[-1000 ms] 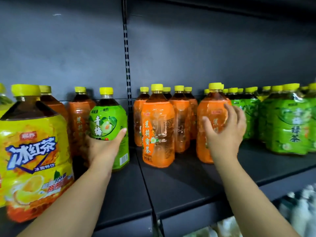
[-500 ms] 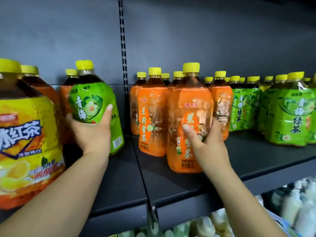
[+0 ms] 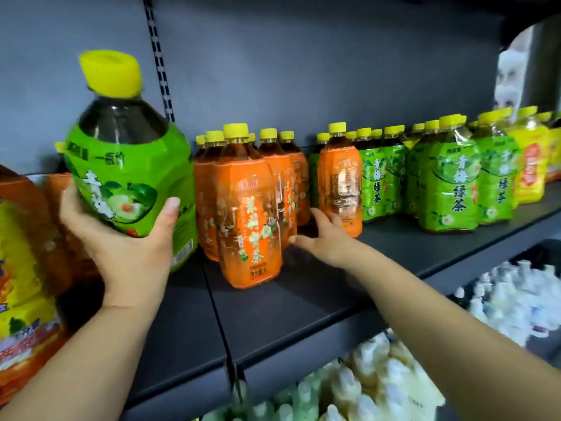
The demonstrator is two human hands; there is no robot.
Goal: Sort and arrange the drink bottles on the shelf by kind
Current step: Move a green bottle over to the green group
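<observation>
My left hand grips a green-label bottle with a yellow cap from below, lifted off the shelf and tilted left. A cluster of orange-label bottles stands in the middle of the dark shelf. My right hand lies low on the shelf with straight fingers, between that cluster and a lone orange-label bottle, and holds nothing. Its fingertips are at the lone bottle's base. To the right of that bottle stands a group of green-label bottles.
Yellow-label bottles stand at the far right of the shelf. A large yellow-and-orange bottle fills the left edge, with orange bottles behind it. The shelf below holds several white bottles. A slotted upright runs up the back wall.
My left hand has raised the green-label bottle and tilted it. My right hand has let go of the orange bottle, which now stands at the cluster's front, and moved right to the lone orange bottle.
</observation>
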